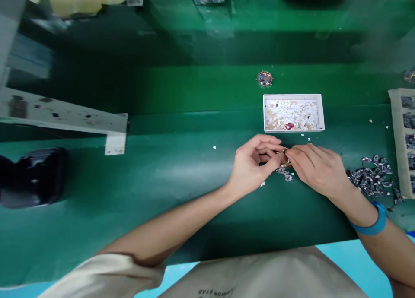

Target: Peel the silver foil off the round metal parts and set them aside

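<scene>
Near the front of the white box, my left hand (254,162) is closed, with thumb and fingers gripping a small gold-coloured watch case (285,162). My right hand (319,166) meets it from the other side, thumb and fingers pinched together at the case's edge. Whatever small piece may be between the right fingertips is hidden. Just below the fingers lies a little cluster of shiny metal parts (285,174) on the green mat. Another gold-rimmed watch case (264,78) rests farther back, behind the box.
A shallow white box (293,130) holds many white and tan bits and a red piece. To the right are a pile of dark shiny parts (371,177) and a compartment tray (398,142). A metal bracket (116,142) and black object (35,177) stand left.
</scene>
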A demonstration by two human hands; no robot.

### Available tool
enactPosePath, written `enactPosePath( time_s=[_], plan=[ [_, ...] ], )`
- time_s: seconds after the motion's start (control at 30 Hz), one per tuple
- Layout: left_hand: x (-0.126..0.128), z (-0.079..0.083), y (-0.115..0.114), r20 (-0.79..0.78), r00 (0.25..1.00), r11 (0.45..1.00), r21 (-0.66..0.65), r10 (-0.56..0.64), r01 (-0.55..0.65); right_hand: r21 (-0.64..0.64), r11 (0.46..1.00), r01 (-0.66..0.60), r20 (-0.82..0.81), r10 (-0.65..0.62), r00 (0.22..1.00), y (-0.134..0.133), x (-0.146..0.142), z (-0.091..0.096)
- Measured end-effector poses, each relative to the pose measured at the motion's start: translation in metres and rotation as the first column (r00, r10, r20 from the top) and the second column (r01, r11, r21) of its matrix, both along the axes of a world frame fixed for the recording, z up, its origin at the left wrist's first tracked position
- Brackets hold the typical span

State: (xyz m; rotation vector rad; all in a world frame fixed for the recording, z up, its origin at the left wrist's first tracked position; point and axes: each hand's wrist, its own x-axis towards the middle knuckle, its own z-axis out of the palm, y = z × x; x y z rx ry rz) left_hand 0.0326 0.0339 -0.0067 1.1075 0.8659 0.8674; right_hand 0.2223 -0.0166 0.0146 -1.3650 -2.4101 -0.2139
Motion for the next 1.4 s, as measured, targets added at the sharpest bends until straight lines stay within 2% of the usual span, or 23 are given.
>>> enactPosePath(
  time_s=[0.17,0.37,0.47,0.6,0.67,0.77,0.87,1.0,1.07,1.13,1.17,1.2,1.3,1.4],
  plan=[
    [0.001,-0.001,-0.002,-0.007,1.000,0.999,0.025,0.024,-0.024,-0.053,0.996,0.065,-0.160,-0.073,0.985,-0.001,0.000,-0.003],
    [0.001,-0.003,-0.003,0.038,0.999,1.000,0.030,-0.005,0.003,-0.034,0.997,0.071,-0.185,-0.076,0.980,-0.001,-0.002,-0.005],
    [0.000,-0.004,-0.003,0.053,0.998,0.999,0.028,-0.017,0.016,-0.092,0.990,0.108,-0.247,-0.128,0.961,-0.001,-0.003,-0.007],
    [-0.001,-0.006,-0.004,0.058,0.998,0.997,0.067,-0.036,0.032,-0.305,0.944,0.127,-0.443,-0.259,0.858,-0.004,-0.001,-0.011],
    [-0.002,-0.006,-0.004,0.054,0.998,0.996,0.083,-0.044,0.039,-0.372,0.921,0.117,-0.478,-0.298,0.826,-0.005,0.001,-0.011],
    [-0.003,-0.006,-0.004,0.034,0.998,0.992,0.109,-0.060,0.056,-0.422,0.901,0.099,-0.525,-0.333,0.783,-0.005,0.002,-0.009],
    [-0.004,-0.004,-0.004,0.023,0.995,0.984,0.151,-0.095,0.091,-0.461,0.886,0.054,-0.619,-0.365,0.696,-0.005,-0.002,-0.007],
    [-0.006,-0.004,-0.004,-0.012,0.995,0.982,0.161,-0.096,0.096,-0.418,0.905,0.077,-0.690,-0.372,0.621,-0.004,-0.009,-0.005],
    [-0.006,-0.005,-0.003,-0.040,0.996,0.988,0.132,-0.078,0.083,-0.439,0.898,0.043,-0.658,-0.353,0.665,-0.002,-0.005,0.001],
    [-0.006,-0.006,-0.002,-0.060,0.997,0.992,0.107,-0.055,0.061,-0.519,0.855,-0.019,-0.548,-0.315,0.775,-0.002,0.011,0.016],
    [-0.006,-0.006,-0.002,-0.064,0.997,0.993,0.102,-0.045,0.051,-0.572,0.820,-0.027,-0.462,-0.295,0.837,-0.004,0.023,0.026],
    [-0.006,-0.006,-0.002,-0.062,0.997,0.994,0.104,-0.038,0.044,-0.588,0.808,0.027,-0.398,-0.318,0.860,-0.007,0.038,0.037],
    [-0.005,-0.005,-0.002,-0.050,0.998,0.989,0.143,-0.034,0.041,-0.615,0.744,0.262,-0.252,-0.500,0.828,-0.022,0.090,0.060],
    [-0.004,-0.004,-0.001,-0.076,0.997,0.984,0.174,-0.032,0.045,-0.712,0.639,0.290,-0.111,-0.511,0.852,-0.038,0.130,0.060]
  ],
)
